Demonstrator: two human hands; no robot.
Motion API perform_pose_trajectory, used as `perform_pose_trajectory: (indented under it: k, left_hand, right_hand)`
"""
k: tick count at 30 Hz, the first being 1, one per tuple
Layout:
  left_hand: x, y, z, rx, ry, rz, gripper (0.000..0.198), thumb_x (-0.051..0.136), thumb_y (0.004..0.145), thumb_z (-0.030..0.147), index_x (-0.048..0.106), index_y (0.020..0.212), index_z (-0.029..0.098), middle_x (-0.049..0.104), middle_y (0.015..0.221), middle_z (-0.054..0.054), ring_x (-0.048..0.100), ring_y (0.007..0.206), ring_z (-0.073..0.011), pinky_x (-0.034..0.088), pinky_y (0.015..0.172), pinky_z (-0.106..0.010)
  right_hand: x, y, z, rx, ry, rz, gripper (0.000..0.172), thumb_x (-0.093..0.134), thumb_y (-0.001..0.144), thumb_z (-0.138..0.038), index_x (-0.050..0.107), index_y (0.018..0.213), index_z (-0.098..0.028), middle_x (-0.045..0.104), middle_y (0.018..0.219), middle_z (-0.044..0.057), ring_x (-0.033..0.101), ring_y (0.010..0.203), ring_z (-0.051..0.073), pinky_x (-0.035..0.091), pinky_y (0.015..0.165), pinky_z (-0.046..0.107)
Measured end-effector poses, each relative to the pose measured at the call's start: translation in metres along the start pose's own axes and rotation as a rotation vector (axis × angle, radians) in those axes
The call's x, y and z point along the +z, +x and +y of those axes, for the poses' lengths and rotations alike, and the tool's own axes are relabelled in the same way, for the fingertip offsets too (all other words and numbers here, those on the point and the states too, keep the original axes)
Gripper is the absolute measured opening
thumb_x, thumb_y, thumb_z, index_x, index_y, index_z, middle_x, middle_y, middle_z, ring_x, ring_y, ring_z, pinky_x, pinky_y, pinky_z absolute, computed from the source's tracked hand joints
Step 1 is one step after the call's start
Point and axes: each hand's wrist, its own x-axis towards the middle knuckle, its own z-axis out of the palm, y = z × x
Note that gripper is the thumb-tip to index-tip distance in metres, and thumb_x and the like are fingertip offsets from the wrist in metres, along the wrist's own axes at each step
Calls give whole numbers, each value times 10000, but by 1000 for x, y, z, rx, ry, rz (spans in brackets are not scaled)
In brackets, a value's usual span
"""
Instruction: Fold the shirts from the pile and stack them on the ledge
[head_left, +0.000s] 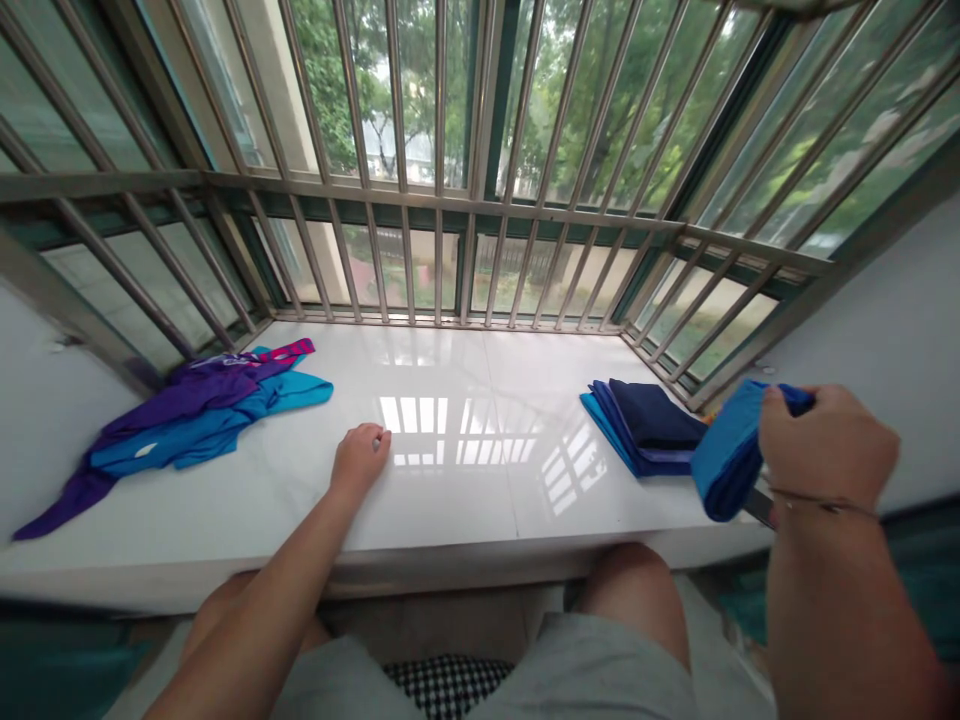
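Observation:
My right hand (832,440), raised at the right, is closed around a folded blue garment (726,455), which hangs in a thick fold from the fingers. To its left lies a stack of folded clothes (652,420), navy on top with purple and bright blue layers below. The held garment overlaps the stack's right end in view; whether they touch I cannot tell. My left hand (362,455) rests on the white sill with its fingers curled in and no object showing in them. Unfolded purple and blue clothes (217,400) lie in a loose heap at the left.
The glossy white windowsill (465,500) runs across the view, with window reflections on it. Metal bars (439,210) close off its back and sides. A dark flat object (759,508) shows partly under the held garment. My knees are against the sill's front edge.

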Motion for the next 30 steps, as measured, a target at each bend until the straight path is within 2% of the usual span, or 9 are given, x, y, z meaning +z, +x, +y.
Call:
perform_pose_trajectory:
  k: [4, 8, 11, 14, 17, 20, 22, 26, 30]
  left_hand:
    - [1, 0, 0, -9, 12, -9, 335, 464, 1033, 413, 693, 867, 234, 788, 1140, -119, 697, 1048, -316, 537, 982, -451]
    - [2, 0, -1, -13, 9, -9, 330, 465, 1034, 408, 694, 868, 237, 789, 1149, -115, 696, 1063, -315, 537, 992, -450]
    - [2, 0, -1, -18, -6, -1, 321, 473, 1034, 401, 701, 877, 240, 787, 1146, -110, 700, 1077, -305, 537, 1002, -439]
    - [2, 0, 0, -18, -18, -7, 313, 486, 1031, 397, 707, 870, 245, 786, 1127, -104, 702, 1075, -301, 540, 1005, -436]
    - [2, 0, -1, -23, -14, -11, 317, 492, 1031, 402, 709, 862, 244, 787, 1129, -104, 698, 1062, -302, 544, 1004, -443]
    - [1, 0, 0, -34, -8, -3, 316, 489, 1034, 402, 707, 870, 244, 788, 1145, -100, 694, 1065, -298, 545, 1010, -441]
    - [1, 0, 2, -41, -9, -7, 305, 494, 1035, 393, 706, 873, 246, 790, 1147, -93, 696, 1066, -289, 544, 1013, -429]
    - [-2, 0, 7, -56, -24, -17, 294, 511, 1035, 362, 710, 857, 239, 790, 1146, -98, 703, 1086, -280, 542, 1035, -427]
    - [-7, 0, 9, -50, -47, -28, 276, 524, 1036, 332, 710, 871, 214, 782, 1144, -129, 705, 1107, -286, 539, 1062, -462]
  right_hand:
    - [24, 52, -23, 62, -11, -29, 417, 657, 1038, -324, 755, 1313, -25, 756, 1148, 361, 707, 998, 322, 278, 727, 422]
    - [69, 79, -63, -99, 81, -337, 482, 590, 1075, -358, 727, 1337, 23, 731, 1229, 369, 704, 982, 268, 327, 770, 392]
    - [99, 73, -88, -226, 165, -480, 539, 582, 1087, -451, 718, 1369, -13, 755, 1231, 306, 706, 983, 252, 387, 812, 358]
    - [114, 55, -101, -257, 192, -434, 491, 519, 1118, -414, 686, 1416, -62, 742, 1304, 280, 702, 1095, 274, 426, 878, 351]
    - [119, 33, -101, -344, 229, -416, 413, 515, 1099, -383, 733, 1315, -105, 765, 1261, 225, 719, 1083, 279, 480, 912, 352]
    - [127, -1, -91, -459, 266, -426, 384, 529, 1069, -410, 762, 1191, -130, 779, 1190, 190, 734, 1044, 287, 530, 936, 378]
    - [138, -40, -81, -572, 316, -454, 380, 516, 1061, -433, 762, 1146, -156, 783, 1165, 173, 737, 1061, 298, 554, 967, 406]
    - [161, -155, -61, -817, 448, -572, 426, 491, 1067, -484, 756, 1214, -183, 778, 1258, 175, 719, 1208, 317, 525, 1129, 464]
    - [165, -261, -56, -769, 256, -657, 562, 437, 1075, -469, 661, 1482, -153, 575, 1618, 197, 516, 1514, 384, 396, 1235, 625]
